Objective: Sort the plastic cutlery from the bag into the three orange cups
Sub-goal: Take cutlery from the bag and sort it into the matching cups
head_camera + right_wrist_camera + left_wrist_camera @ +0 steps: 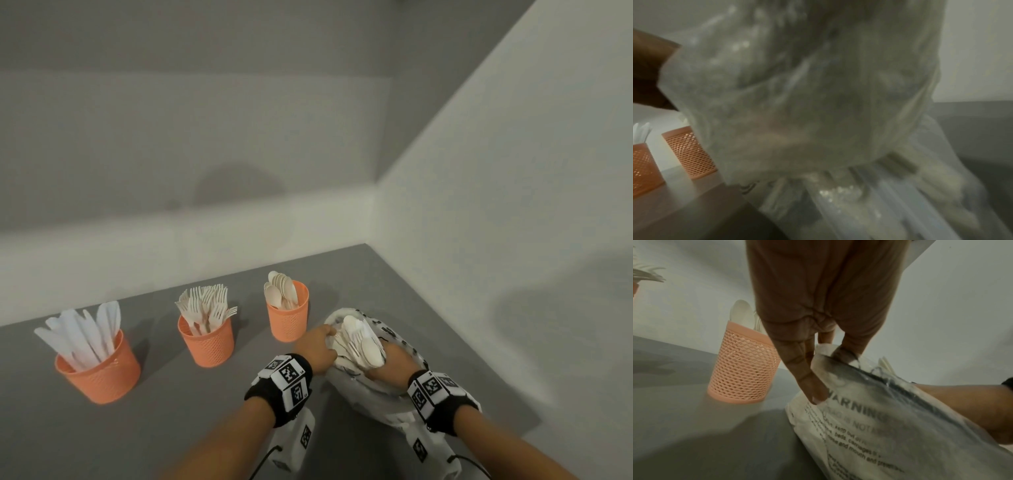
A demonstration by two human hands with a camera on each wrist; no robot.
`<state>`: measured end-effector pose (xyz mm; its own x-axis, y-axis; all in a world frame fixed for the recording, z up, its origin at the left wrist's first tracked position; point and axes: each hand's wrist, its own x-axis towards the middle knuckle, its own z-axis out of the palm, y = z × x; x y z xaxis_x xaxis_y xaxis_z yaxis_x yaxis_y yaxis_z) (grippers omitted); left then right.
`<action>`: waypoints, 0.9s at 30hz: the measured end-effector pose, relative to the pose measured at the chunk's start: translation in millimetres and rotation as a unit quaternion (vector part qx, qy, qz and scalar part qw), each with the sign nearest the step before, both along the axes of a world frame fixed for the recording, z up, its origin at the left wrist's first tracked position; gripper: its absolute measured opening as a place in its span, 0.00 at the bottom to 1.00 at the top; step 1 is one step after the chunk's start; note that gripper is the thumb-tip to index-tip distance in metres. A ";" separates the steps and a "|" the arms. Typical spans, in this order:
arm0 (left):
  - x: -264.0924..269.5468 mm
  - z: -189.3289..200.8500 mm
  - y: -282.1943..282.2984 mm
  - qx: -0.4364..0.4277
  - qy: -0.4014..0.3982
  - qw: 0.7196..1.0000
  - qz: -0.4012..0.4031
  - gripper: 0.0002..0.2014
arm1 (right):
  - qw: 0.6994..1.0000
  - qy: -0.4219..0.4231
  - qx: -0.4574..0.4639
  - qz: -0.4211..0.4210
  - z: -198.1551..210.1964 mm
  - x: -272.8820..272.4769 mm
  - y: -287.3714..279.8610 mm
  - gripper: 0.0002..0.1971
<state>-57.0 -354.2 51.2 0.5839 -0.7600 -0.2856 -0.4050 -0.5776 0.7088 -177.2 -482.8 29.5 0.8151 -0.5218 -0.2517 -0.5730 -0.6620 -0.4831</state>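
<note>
While our left hand (317, 346) pinched the rim of the plastic bag (363, 387) between thumb and fingers (812, 386), our right hand (394, 363) sat inside the bag's mouth, grasping a bunch of pale cutlery (359, 339). We could see spoon bowls and white handles sticking up out of that fist in the head view. From the right wrist we saw only blurred, crinkled plastic close to the lens, so the fingers themselves were hidden there. From the left wrist the bag showed printed black warning text on its side, and our right forearm (962, 410) ran into its opening.

The bag lay on the grey worktop (171, 428) near the right-hand wall, slumped toward us, with both wrists wearing black bands carrying square black-and-white markers.

Just beside the bag, to its left, stood the cup of spoons (288, 317), an orange mesh cup holding pale spoons bowl-up. Further left stood the cup of forks (207, 342), its tines fanned upward. Further left again, and nearest to us, stood the cup of knives (99, 373), with white blades leaning out at several angles. All three cups stood upright and apart from one another, in a slanting row on the worktop.

Behind them rose a plain pale wall meeting the side wall in a corner.
</note>
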 end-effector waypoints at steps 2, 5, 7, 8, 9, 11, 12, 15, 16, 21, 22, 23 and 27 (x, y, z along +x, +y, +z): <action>0.0 -0.1 -1.5 -0.004 0.007 1.000 0.001 0.25 | 1.000 -0.002 0.005 0.007 2.0 -0.5 -1.3 0.24; -1.3 0.3 -3.0 -0.013 0.029 1.000 -0.003 0.24 | 1.000 0.009 -0.009 0.024 6.3 -3.3 1.1 0.19; -1.7 -1.0 -3.5 -0.011 0.032 0.999 -0.011 0.23 | 1.000 0.008 -0.013 0.019 6.4 -5.3 1.8 0.18; -1.4 -1.7 -3.7 -0.009 0.031 0.999 -0.014 0.23 | 1.000 0.010 -0.016 0.015 5.9 -6.2 1.4 0.17; -0.8 -2.8 -4.3 -0.007 0.032 0.999 -0.017 0.23 | 1.000 0.012 -0.017 0.011 4.8 -6.5 0.5 0.17; 0.1 -3.9 -5.7 -0.004 0.036 0.999 -0.017 0.23 | 1.000 0.011 -0.014 0.006 3.9 -6.5 -1.3 0.16; 0.1 -3.9 -6.1 -0.002 0.040 0.999 -0.017 0.23 | 1.000 0.011 -0.014 0.007 4.0 -6.7 -2.1 0.15; -1.5 -3.6 -7.7 -0.001 0.046 0.999 -0.018 0.23 | 1.000 0.018 0.002 -0.015 5.1 -9.1 -7.5 0.10; -2.0 -3.6 -8.2 -0.004 0.047 0.999 -0.017 0.23 | 0.999 0.018 0.006 -0.027 5.1 -10.1 -9.8 0.12; -5.2 -5.0 -11.5 -0.016 0.055 0.998 -0.019 0.22 | 0.992 -0.084 0.070 -0.066 22.7 -11.1 -9.4 0.10; -6.3 -4.3 -11.8 -0.019 0.059 0.998 -0.021 0.22 | 0.984 -0.126 0.097 -0.074 30.2 -9.2 -7.3 0.11; -7.1 -3.6 -11.8 -0.025 0.061 0.998 -0.022 0.21 | 0.974 -0.166 0.127 -0.086 40.2 -6.7 -4.5 0.11; -4.9 11.2 -4.1 -0.110 0.072 0.991 0.025 0.12 | 0.916 -0.305 0.224 -0.135 86.7 17.4 8.6 0.06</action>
<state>-62.0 -358.3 62.3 0.5880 -0.7840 -0.1989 -0.2652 -0.4192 0.8683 -159.8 -474.2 116.2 0.7323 -0.6803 -0.0304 -0.2196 -0.1937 -0.9562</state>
